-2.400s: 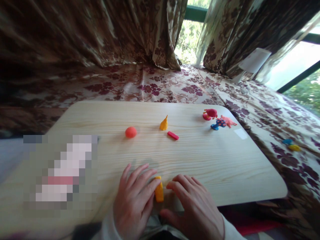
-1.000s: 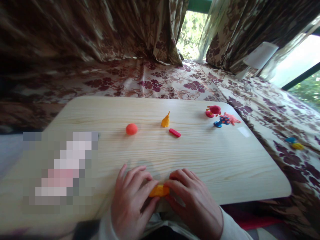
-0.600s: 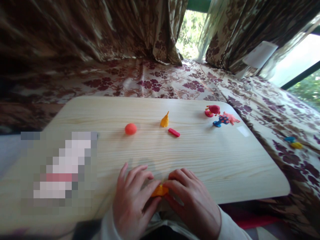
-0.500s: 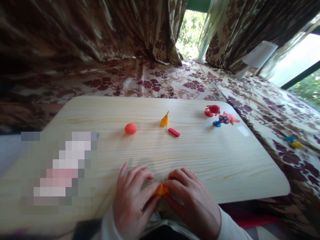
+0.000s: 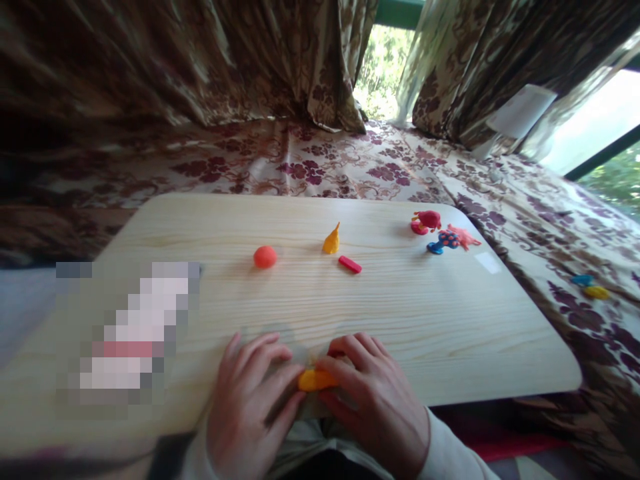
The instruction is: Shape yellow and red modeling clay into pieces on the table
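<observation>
Between my two hands, near the table's front edge, is a small lump of yellow-orange modelling clay (image 5: 316, 381). My left hand (image 5: 253, 400) pinches its left end between thumb and index finger, the other fingers held apart. On the other end, the thumb and fingers of my right hand (image 5: 373, 400) are closed, covering part of the clay. Farther up the table stands a yellow pointed clay piece (image 5: 331, 241). A red clay stick (image 5: 350, 265) lies just beside it, and an orange-red clay ball (image 5: 265, 257) sits to their left.
Clay figures stand at the back right: a red one (image 5: 427, 221), a blue spotted one (image 5: 443, 241) and a pink one (image 5: 464, 238). A blurred-out patch (image 5: 145, 327) covers the table's left. Blue and yellow pieces (image 5: 596, 292) lie on the flowered cloth, near a white lamp (image 5: 523, 110).
Both hands have shifted slightly left and moved a little apart. More of the yellow-orange clay shows between them, looking longer and smoother. The view has shifted slightly.
</observation>
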Tool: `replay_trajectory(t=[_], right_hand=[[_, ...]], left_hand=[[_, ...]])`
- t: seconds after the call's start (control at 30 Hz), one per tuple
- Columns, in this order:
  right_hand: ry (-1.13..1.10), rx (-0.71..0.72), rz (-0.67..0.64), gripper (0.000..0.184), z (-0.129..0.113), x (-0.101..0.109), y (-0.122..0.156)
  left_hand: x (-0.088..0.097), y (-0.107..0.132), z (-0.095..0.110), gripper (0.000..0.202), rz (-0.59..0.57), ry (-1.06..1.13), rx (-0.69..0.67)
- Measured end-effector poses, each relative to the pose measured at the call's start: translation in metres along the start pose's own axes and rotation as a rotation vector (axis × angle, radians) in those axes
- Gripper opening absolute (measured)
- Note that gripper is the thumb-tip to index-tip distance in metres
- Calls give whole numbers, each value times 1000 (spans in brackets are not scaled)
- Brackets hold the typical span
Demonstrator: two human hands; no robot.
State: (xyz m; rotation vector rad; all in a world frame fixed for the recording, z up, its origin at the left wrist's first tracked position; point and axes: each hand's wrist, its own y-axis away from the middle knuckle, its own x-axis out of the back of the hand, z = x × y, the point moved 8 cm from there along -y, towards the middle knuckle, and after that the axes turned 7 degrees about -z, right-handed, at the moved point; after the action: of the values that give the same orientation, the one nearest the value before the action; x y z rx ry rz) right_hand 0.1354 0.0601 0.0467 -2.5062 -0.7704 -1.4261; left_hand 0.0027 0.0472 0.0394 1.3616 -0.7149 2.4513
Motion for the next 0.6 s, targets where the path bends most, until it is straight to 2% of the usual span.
replay_trajectory(t=[0.1,0.37,0.5,0.6], right_hand=[[6,22,7,13,-3,-2,-2],[10,40,0,11,1,0,-5],[-25,48,18,24,4,4,-1],[-41,46,23,19,6,5,3]], left_hand=[[-1,-1,0,15,6,0,-4],[-2,-2,0,16,-6,-16,-18],[-3,0,-1,18,-18,-23,-11],[-4,0,-2,21,-35,-11,-15]])
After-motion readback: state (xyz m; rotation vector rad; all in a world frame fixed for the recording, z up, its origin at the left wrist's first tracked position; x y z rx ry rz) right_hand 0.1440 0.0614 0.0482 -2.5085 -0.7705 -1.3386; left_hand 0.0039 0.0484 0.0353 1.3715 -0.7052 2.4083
